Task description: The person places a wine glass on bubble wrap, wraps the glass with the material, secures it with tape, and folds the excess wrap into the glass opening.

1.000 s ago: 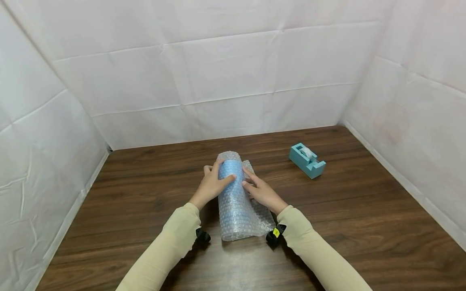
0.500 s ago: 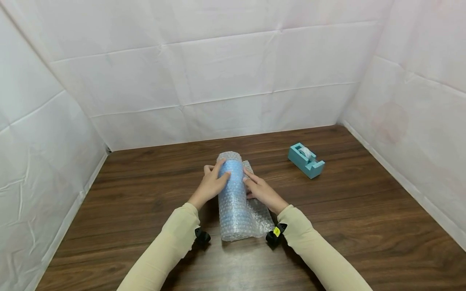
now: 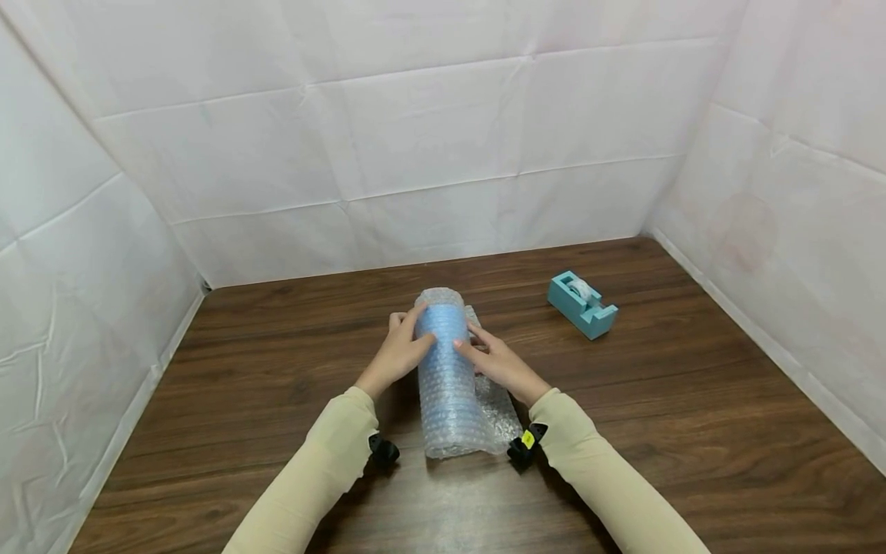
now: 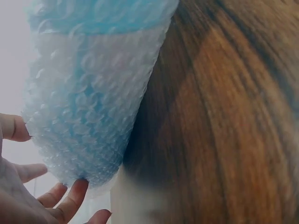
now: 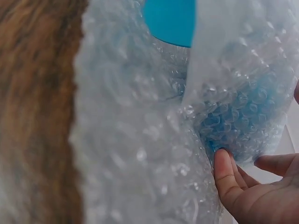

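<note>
A blue cylinder (image 5: 170,21) lies rolled up in clear bubble wrap (image 3: 448,400), pointing away from me on the table. Its kind is hidden by the wrap; blue and whitish bands show through in the left wrist view. My left hand (image 3: 403,350) holds the far half of the roll from the left, thumb on top and fingers over the side. From the right, my right hand (image 3: 507,368) grips the roll with its thumb on top and fingers at the side. A loose flap of the wrap (image 3: 500,415) spreads on the table under my right hand.
A teal tape dispenser (image 3: 583,306) with a roll of clear tape stands at the back right of the dark wooden table (image 3: 692,400). White sheeting (image 3: 429,131) walls off the back and both sides.
The roll has turned and shifted slightly to the right. My right thumb has moved onto the top of the roll, while my left thumb has drawn back a little to the left.
</note>
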Demonstrator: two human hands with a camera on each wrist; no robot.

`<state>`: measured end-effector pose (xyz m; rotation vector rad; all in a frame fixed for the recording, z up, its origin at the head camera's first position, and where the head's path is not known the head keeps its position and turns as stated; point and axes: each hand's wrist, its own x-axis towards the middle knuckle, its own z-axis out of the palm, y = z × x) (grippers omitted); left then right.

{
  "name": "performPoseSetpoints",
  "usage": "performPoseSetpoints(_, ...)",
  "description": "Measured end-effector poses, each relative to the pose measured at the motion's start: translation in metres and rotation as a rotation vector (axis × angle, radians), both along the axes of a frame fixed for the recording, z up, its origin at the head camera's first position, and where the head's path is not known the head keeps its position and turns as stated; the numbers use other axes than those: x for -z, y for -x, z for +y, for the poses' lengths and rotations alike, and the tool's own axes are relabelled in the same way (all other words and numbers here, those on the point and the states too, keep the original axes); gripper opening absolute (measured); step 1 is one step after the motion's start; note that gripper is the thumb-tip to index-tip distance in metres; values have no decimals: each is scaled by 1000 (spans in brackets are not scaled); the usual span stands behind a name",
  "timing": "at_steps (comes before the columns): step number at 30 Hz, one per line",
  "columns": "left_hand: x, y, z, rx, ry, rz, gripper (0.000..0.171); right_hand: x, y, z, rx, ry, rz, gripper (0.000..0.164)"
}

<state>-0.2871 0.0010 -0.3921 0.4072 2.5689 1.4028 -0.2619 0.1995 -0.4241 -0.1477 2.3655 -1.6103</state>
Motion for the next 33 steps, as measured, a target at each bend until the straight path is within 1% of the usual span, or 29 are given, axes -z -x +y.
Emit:
performPoseSetpoints(2, 0, -1, 1, -8, -4, 7, 66, 0, 1, 0, 4, -8, 6, 77)
performPoseSetpoints(10, -2, -2, 7, -38, -11, 18, 65, -1, 1, 2, 38, -44, -18, 79)
performPoseSetpoints(16, -1, -2, 10, -38, -8, 34, 64, 1, 3, 4, 46, -108, -28, 83)
performPoseSetpoints(19, -1, -2, 11, -33, -5, 45, 65, 2, 4, 5, 48, -121, -38, 85)
performPoseSetpoints(22, -1, -2, 12, -30, 0, 54, 64, 3, 4, 6, 45, -109, -45, 85)
performPoseSetpoints(29, -1, -3, 15, -29, 24, 74, 62, 3, 6, 11, 31, -32, -83, 82)
performPoseSetpoints(33, -1, -3, 15, -34, 6, 68, 57, 3, 7, 13, 31, -11, -104, 82)
